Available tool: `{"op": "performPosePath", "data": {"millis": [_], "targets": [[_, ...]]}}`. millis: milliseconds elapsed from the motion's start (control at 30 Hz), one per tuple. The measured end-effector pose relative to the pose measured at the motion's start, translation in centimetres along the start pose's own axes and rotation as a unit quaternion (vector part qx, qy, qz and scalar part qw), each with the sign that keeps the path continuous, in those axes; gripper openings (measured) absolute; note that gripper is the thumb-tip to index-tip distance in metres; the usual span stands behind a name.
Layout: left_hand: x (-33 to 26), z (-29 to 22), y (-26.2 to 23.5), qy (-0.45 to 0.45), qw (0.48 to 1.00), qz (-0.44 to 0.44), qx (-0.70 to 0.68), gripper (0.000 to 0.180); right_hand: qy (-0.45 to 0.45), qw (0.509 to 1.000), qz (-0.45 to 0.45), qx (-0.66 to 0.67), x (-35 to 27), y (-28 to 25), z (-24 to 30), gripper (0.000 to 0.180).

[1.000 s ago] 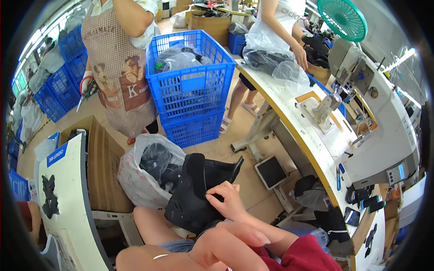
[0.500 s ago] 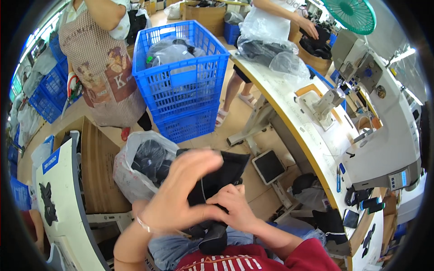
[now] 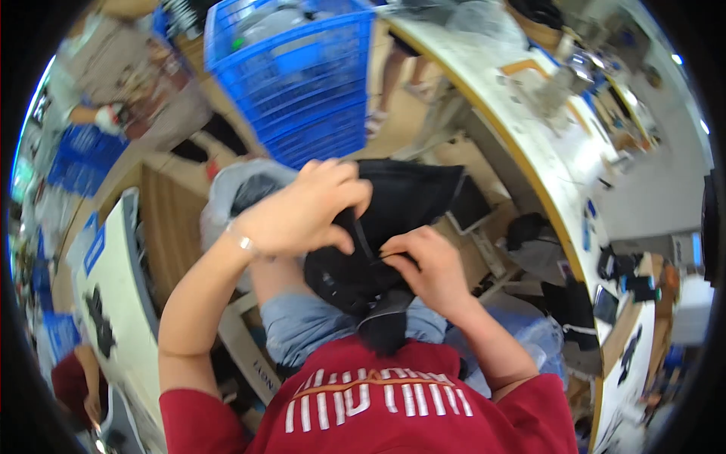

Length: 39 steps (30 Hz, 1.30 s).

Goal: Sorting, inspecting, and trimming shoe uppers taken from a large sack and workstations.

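A black fabric piece (image 3: 397,208), like a shoe upper, is held over my lap in both hands. My left hand (image 3: 302,212) grips its upper left edge with the fingers curled over it. My right hand (image 3: 427,268) pinches the lower part, fingers closed on a seam or strap. A clear plastic bag (image 3: 234,193) holding more dark pieces sits just behind my left hand. My red shirt and denim-covered lap fill the bottom of the view.
A blue plastic crate (image 3: 302,83) stands beyond the bag. A long curved white workbench (image 3: 529,151) with tools runs along the right. A pale table (image 3: 113,303) with a black piece lies on the left. Another person in an apron (image 3: 144,98) stands at the upper left.
My left hand has come up from my lap and taken hold of the black piece. The piece has risen closer to the camera, and the view has tilted downward.
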State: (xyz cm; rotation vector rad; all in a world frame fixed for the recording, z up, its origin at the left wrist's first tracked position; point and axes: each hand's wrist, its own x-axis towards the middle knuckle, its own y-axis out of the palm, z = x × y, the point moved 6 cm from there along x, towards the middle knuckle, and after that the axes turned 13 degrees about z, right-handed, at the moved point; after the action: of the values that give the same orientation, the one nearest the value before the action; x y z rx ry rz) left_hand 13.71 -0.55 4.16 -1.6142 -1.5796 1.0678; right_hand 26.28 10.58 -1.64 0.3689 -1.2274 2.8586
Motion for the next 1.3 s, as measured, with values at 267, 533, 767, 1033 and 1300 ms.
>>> {"op": "performPosePath", "data": {"millis": [267, 533, 767, 1033, 1300], "targets": [[-3.5, -2.7, 0.7, -0.033, 0.995, -0.095, -0.017, 0.039, 0.24, 0.924, -0.209, -0.214, -8.2, -13.8, -9.2, 0.021], [-7.1, -7.3, -1.0, 0.004, 0.954, -0.235, 0.184, 0.023, 0.459, 0.734, -0.218, -0.449, -22.6, -24.6, -26.5, 0.032], [-9.5, -8.7, 4.2, -0.036, 0.842, -0.364, 0.397, 0.022, 0.299, 0.844, -0.354, -0.269, -20.5, -23.0, -24.6, 0.027], [-8.8, -8.9, 6.1, -0.03, 0.804, -0.387, 0.451, 0.01, 0.079, 0.988, -0.072, 0.108, -9.0, 2.1, -1.5, 0.028], [-9.3, -9.7, 8.0, -0.001, 0.756, -0.388, 0.527, 0.01, 0.185, 0.958, -0.026, 0.216, -0.4, 3.0, -0.6, 0.009]]}}
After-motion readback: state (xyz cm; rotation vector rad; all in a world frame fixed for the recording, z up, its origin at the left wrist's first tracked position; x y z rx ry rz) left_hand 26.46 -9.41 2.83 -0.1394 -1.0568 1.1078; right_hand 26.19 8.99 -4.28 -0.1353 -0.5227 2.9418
